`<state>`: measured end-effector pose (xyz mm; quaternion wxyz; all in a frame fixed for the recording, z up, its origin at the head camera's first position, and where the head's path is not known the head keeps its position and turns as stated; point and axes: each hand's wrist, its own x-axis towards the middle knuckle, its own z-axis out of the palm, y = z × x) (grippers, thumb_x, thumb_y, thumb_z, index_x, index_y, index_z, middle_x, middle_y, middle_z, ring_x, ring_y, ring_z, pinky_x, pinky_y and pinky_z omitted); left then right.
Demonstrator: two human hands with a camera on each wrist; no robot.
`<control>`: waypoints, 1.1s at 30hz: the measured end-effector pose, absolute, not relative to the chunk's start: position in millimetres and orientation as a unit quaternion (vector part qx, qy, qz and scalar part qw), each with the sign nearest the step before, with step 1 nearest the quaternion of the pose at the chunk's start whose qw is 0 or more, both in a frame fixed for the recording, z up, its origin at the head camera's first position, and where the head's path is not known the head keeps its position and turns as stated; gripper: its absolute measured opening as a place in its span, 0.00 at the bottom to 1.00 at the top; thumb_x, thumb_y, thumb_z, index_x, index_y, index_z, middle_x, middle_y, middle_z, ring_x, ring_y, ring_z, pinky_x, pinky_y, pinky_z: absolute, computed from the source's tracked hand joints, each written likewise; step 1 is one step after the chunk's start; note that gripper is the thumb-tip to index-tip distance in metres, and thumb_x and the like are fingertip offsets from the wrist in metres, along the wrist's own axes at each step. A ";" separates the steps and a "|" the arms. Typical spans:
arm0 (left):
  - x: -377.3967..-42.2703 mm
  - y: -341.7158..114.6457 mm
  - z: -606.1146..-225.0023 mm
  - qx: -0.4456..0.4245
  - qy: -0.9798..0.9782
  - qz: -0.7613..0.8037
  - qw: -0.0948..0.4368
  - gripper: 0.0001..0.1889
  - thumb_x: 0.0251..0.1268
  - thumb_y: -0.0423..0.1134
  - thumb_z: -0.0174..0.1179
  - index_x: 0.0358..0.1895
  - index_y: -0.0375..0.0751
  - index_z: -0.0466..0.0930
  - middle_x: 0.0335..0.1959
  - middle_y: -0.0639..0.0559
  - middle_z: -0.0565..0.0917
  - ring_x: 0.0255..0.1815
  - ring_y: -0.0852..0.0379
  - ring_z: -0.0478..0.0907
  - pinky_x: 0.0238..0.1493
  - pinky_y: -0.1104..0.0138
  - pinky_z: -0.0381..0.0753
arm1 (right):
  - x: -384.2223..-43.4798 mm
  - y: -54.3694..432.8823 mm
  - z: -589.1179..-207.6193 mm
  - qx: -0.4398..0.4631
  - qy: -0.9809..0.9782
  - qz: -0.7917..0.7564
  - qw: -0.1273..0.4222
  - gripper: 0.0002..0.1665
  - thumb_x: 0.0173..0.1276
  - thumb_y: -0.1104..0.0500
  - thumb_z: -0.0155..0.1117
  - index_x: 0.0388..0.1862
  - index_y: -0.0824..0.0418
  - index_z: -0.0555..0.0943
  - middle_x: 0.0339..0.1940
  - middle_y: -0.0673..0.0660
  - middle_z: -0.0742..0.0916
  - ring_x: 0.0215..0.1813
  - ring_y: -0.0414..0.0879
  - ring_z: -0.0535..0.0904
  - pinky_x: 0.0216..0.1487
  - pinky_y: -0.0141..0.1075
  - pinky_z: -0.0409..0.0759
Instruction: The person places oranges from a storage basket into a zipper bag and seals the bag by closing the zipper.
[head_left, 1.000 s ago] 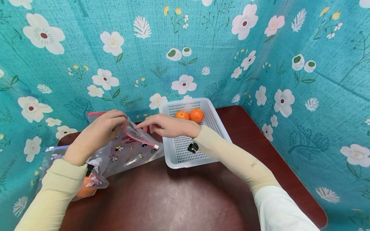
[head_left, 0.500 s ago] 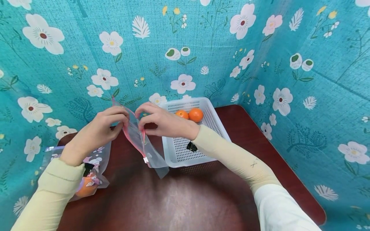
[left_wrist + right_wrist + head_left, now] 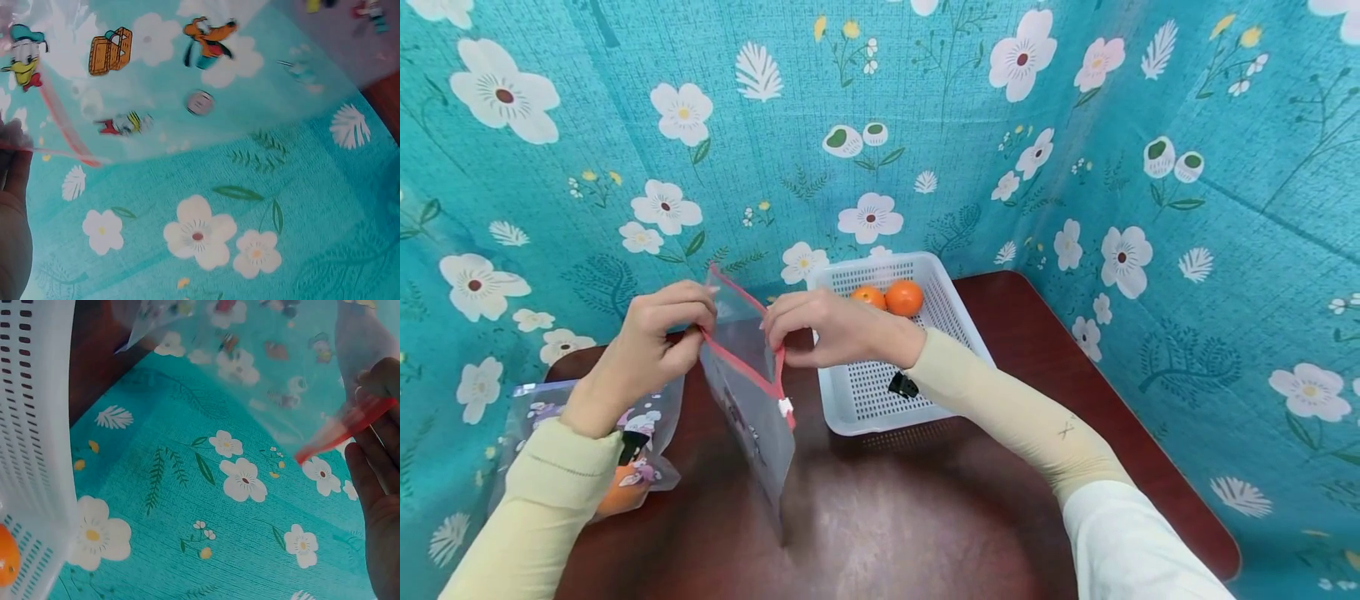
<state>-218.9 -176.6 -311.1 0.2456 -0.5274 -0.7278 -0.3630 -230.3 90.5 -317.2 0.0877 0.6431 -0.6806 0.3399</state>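
Observation:
A clear zip bag (image 3: 748, 417) with a red zipper strip and a white slider (image 3: 786, 407) hangs upright over the table, its mouth parted. My left hand (image 3: 658, 337) pinches the near lip of the mouth between thumb and fingers. On the other side, my right hand (image 3: 827, 327) pinches the red strip close to the slider. Printed cartoon figures show on the bag (image 3: 144, 94) in the left wrist view. In the right wrist view the red strip (image 3: 350, 428) runs between the right hand's thumb and fingers.
A white perforated basket (image 3: 891, 422) stands behind the right forearm, holding two oranges, one whole (image 3: 904, 297) and one partly hidden (image 3: 868, 296). Beside the left wrist lies a second zip bag (image 3: 658, 421) with a purple strip and an orange (image 3: 623, 493) inside. Floral cloth (image 3: 880, 150) borders the dark red table (image 3: 910, 533).
My right hand has gone from a pointing finger at the bag's edge to pinching its strip. The bag has swung from spread flat to hanging upright, and its mouth has widened.

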 end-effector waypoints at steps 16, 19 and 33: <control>-207.6 -171.7 -312.0 -0.544 -0.677 -0.427 0.252 0.10 0.44 0.23 0.48 0.23 0.39 0.78 0.22 0.51 0.74 0.26 0.63 0.65 0.29 0.72 0.63 | -218.7 98.9 -324.3 0.678 -0.642 0.333 0.131 0.06 0.60 0.69 0.63 0.35 0.62 0.83 0.34 0.53 0.84 0.41 0.41 0.75 0.45 0.29 0.77; -206.2 -172.6 -310.6 -0.552 -0.658 -0.438 0.266 0.06 0.53 0.29 0.53 0.23 0.36 0.78 0.22 0.49 0.75 0.26 0.61 0.66 0.30 0.72 0.64 | -219.2 102.3 -324.4 0.670 -0.649 0.333 0.141 0.06 0.59 0.69 0.61 0.35 0.63 0.83 0.35 0.53 0.83 0.41 0.41 0.76 0.46 0.28 0.77; -200.3 -177.4 -303.9 -0.558 -0.610 -0.484 0.287 0.20 0.66 0.40 0.61 0.18 0.31 0.72 0.17 0.47 0.69 0.24 0.60 0.63 0.31 0.72 0.63 | -231.0 122.5 -327.3 0.609 -0.709 0.323 0.151 0.07 0.61 0.69 0.63 0.37 0.62 0.84 0.36 0.51 0.86 0.42 0.41 0.79 0.47 0.30 0.79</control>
